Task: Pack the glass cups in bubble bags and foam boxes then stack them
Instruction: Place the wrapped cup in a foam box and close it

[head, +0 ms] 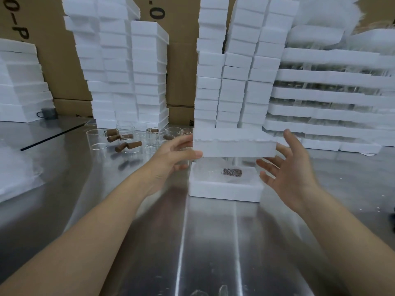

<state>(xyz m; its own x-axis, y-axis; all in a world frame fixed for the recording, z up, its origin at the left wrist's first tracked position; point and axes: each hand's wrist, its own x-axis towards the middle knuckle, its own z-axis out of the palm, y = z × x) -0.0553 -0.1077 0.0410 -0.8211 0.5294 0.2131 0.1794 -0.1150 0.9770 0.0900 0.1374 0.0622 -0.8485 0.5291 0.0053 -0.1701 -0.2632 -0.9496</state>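
Note:
A white foam lid [234, 144] hovers level above an open foam box [224, 192] on the steel table. My left hand [174, 153] pinches the lid's left end between thumb and fingers. At the lid's right end my right hand [287, 165] is spread wide, with its fingers near or just touching the edge. Inside the box lies a bubble-wrapped bundle with a brown cork [232, 172] showing through. Several bare glass cups [97, 139] and loose brown corks [128, 145] stand and lie behind my left hand.
Tall stacks of white foam boxes [130, 67] [239, 65] rise at the back against cardboard cartons. At the right stand layered foam trays [333, 97] with glassware between them. More foam boxes [19, 82] and a small grey mug [48, 113] are far left.

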